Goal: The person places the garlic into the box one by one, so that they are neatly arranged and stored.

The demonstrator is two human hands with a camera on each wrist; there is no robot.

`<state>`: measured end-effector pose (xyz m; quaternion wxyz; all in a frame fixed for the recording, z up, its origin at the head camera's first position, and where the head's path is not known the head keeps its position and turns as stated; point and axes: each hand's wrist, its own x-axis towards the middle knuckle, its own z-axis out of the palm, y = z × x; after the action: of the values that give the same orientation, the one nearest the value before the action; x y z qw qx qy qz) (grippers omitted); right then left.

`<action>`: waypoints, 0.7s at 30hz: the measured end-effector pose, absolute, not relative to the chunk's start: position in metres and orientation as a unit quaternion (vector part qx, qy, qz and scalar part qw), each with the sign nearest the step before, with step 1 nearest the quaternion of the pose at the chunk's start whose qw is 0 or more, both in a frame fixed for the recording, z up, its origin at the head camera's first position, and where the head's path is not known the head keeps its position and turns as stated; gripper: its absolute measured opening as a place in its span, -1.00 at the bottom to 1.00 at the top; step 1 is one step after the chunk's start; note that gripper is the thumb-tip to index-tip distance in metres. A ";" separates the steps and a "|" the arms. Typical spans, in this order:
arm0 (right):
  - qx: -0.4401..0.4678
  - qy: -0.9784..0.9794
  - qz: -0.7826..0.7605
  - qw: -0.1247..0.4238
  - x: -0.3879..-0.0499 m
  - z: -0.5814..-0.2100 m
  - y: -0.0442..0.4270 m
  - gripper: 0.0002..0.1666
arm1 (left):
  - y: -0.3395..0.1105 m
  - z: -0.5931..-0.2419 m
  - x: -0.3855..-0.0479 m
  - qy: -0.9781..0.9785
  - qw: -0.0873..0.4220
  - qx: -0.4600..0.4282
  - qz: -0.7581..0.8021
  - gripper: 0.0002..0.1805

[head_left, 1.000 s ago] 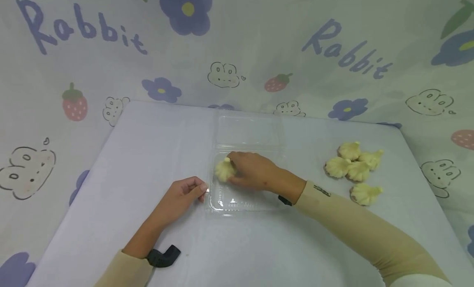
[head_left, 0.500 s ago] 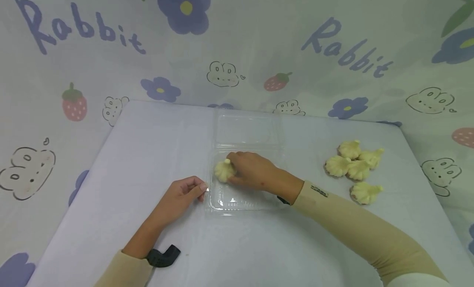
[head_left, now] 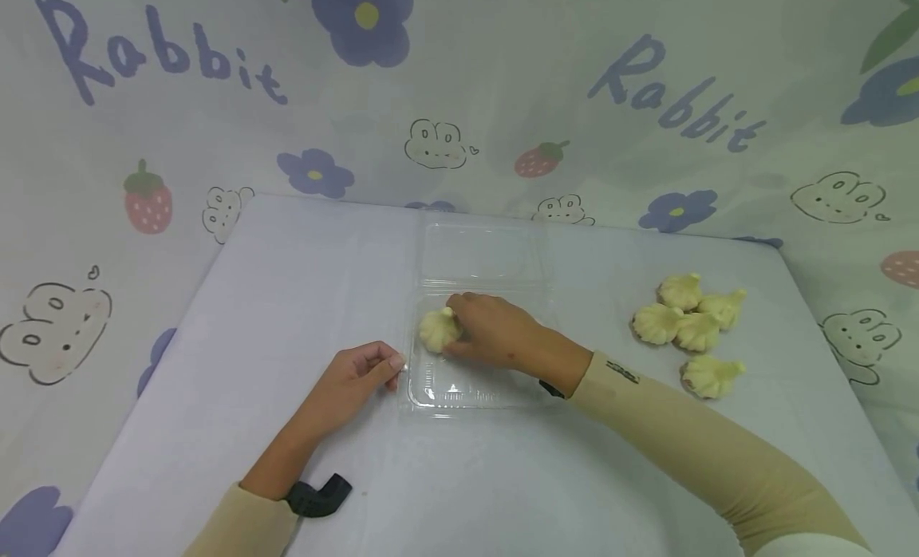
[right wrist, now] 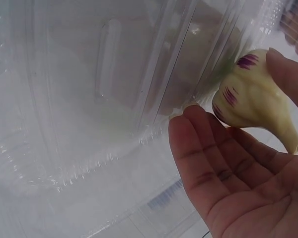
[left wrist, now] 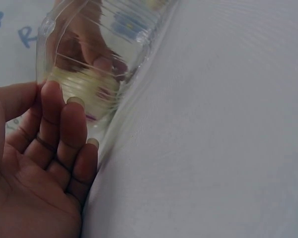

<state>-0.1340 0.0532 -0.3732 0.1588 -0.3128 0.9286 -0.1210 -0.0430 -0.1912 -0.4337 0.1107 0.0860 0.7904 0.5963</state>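
Note:
A clear plastic clamshell box [head_left: 459, 383] lies on the white table with its lid [head_left: 481, 252] folded back, away from me. Inside the box, my right hand [head_left: 495, 331] holds a pale garlic bulb [head_left: 436, 332] near the left wall. Purple streaks mark the garlic bulb [right wrist: 248, 94] in the right wrist view, where the thumb lies on one side and the fingers on the other. My left hand [head_left: 362, 373] pinches the box's left rim between thumb and forefinger. Through the clear wall, the left wrist view shows the garlic bulb [left wrist: 84, 89] blurred.
Several more garlic bulbs [head_left: 696, 332] lie in a loose group on the right of the table, one bulb [head_left: 711, 376] slightly nearer. A patterned cloth [head_left: 488, 86] with flowers and rabbits hangs behind the table. A black strap piece [head_left: 317, 495] sits at my left wrist.

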 end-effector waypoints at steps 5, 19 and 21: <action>-0.313 0.928 -0.121 0.165 -0.134 -0.372 0.055 -0.30 | -0.190 -0.433 -0.043 0.788 0.112 0.083 0.600 -0.73; -0.309 0.928 -0.120 0.172 -0.136 -0.372 0.057 -0.31 | -0.190 -0.434 -0.043 0.790 0.116 0.081 0.596 -0.73; -0.308 0.928 -0.121 0.174 -0.136 -0.371 0.057 -0.30 | -0.190 -0.434 -0.043 0.790 0.115 0.082 0.597 -0.73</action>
<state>-0.1359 0.0570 -0.3711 0.1744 -0.3076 0.9276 -0.1209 -0.0427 -0.1901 -0.4345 0.1147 0.0816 0.7897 0.5972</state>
